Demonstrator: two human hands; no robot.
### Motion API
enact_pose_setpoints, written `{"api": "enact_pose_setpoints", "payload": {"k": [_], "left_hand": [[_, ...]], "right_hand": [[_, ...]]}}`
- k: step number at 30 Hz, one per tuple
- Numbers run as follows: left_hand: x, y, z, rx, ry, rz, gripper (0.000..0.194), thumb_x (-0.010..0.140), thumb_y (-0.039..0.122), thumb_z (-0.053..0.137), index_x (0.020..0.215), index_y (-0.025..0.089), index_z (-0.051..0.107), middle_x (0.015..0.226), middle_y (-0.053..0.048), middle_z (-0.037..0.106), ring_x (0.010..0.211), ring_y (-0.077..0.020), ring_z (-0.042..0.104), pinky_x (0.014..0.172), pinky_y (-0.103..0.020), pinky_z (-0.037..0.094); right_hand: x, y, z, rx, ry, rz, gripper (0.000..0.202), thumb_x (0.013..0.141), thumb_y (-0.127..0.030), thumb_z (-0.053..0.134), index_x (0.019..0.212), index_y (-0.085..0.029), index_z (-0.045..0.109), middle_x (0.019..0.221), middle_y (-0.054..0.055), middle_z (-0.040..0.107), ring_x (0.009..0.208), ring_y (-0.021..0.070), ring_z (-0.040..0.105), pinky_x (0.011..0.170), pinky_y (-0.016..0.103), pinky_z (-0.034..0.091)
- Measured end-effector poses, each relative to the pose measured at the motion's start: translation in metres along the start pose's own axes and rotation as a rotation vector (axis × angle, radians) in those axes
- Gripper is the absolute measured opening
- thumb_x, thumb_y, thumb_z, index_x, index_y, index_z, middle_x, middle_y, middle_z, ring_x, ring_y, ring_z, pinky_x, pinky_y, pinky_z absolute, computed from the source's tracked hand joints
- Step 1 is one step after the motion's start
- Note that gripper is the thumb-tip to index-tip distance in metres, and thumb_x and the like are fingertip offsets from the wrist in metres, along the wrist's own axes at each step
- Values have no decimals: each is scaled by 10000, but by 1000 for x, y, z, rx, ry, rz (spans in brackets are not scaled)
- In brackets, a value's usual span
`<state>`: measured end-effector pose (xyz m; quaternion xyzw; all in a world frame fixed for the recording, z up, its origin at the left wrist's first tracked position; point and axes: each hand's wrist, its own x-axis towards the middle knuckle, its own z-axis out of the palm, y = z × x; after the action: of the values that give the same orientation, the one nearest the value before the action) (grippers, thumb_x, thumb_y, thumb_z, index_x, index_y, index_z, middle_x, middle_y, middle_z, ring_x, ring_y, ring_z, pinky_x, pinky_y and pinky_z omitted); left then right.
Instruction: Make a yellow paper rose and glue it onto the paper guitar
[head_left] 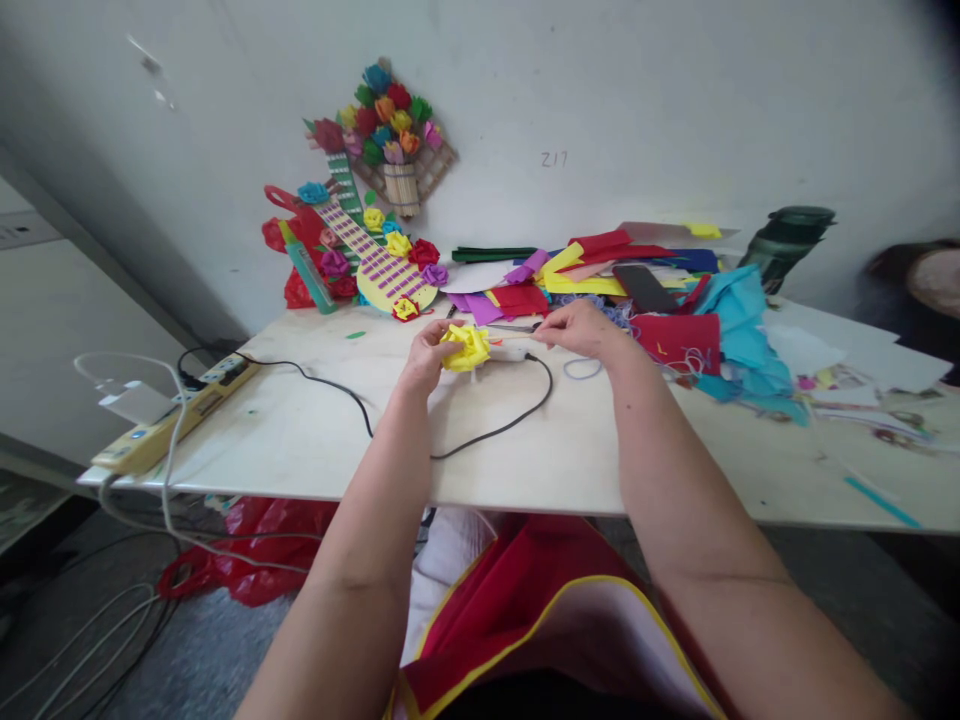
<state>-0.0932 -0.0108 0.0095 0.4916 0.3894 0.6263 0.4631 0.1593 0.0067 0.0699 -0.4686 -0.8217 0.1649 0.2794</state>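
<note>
My left hand is closed on a yellow paper flower, held just above the table. Pinched in my right hand is a thin, light-coloured stick, its far end pointing at the flower. Whether the stick touches the petals I cannot tell. Below the stick lies a white corded tool, partly hidden behind the flower, with a black cable looping from its right end.
A yellow power strip sits at the table's left end. Paper-flower decorations and a green glue bottle stand along the wall. Coloured paper strips, a phone, red and blue sheets and a dark bottle crowd the back right.
</note>
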Motion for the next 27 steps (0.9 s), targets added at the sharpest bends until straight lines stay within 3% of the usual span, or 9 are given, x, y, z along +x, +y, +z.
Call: {"api": "enact_pose_setpoints", "payload": {"k": [14,27], "left_hand": [[0,-1,-1,8,-18,-2,437,474,198,723,906,171,657,822,4,659,683,-151,613,656,-296,502],[-1,-2,-2,7,-103,8,408,483,190,762,880,174,668,804,-1,695,639,-145,634,601,-260,516]], "right_hand": [[0,-8,2,-88,-23,-54,214,743,-322,624,725,-168,771,635,28,684,607,138,571,571,255,376],[-1,-5,-1,-98,97,-32,194,747,-318,641,750,-183,781,660,36,711,645,160,603,589,268,378]]}}
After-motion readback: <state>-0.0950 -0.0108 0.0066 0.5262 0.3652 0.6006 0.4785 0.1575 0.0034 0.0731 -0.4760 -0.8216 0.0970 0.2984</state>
